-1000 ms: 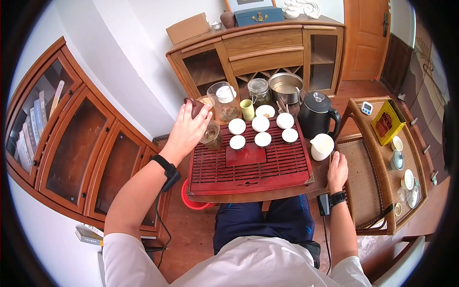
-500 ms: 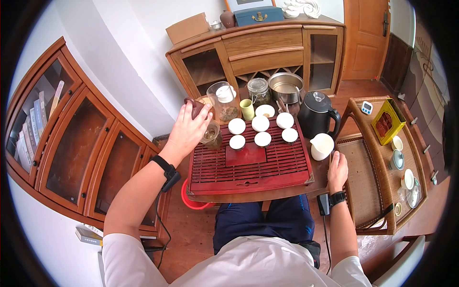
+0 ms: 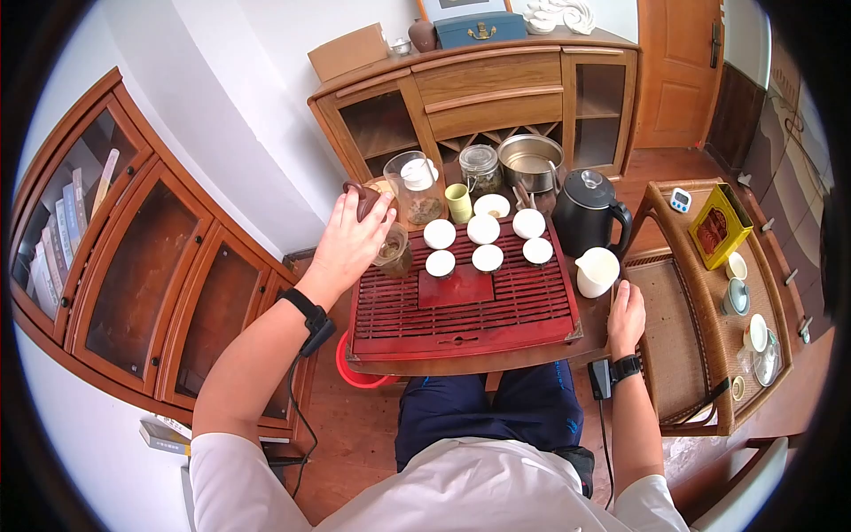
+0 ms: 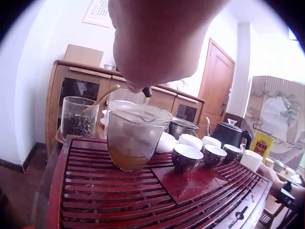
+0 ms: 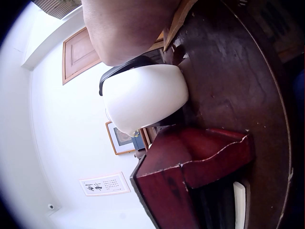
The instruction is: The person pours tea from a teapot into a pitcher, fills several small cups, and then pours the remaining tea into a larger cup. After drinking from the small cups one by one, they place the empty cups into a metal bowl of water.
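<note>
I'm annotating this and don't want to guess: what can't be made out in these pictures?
Teapot: partly hidden by the left hand, head view.
Right hand: cut off by the top edge, right wrist view.
Kettle contents: hidden by its lid, head view.
Timer reading: too small, head view.

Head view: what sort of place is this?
Probably a tea corner in a home or office: a red slatted tea tray set with small cups, a black kettle beside it, and a wooden sideboard behind.
</note>
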Tool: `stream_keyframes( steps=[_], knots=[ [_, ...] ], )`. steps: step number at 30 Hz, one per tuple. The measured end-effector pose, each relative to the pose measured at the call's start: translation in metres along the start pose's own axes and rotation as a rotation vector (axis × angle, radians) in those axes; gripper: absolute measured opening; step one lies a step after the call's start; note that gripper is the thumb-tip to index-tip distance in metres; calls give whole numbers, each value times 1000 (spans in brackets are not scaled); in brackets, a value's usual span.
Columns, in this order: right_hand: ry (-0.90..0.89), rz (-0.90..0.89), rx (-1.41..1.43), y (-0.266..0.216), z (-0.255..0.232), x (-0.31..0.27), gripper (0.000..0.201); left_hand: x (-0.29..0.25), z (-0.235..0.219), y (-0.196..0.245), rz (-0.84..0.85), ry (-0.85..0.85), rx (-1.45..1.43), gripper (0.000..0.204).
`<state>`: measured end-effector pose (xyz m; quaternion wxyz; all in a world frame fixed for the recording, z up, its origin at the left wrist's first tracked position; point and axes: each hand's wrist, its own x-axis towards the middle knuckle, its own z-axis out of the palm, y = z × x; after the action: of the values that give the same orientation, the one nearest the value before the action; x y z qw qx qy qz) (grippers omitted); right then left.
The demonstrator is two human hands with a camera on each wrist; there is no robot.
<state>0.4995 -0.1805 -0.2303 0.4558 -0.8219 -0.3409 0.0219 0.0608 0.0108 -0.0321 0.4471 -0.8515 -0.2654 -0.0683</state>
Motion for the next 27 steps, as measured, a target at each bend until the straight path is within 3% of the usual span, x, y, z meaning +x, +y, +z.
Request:
stream_keyframes(
  steps=[27],
  knots=[
    [6,5,-13,-3,-1,-1,55,9,0,-3,-4,10,-13,44]
  ],
)
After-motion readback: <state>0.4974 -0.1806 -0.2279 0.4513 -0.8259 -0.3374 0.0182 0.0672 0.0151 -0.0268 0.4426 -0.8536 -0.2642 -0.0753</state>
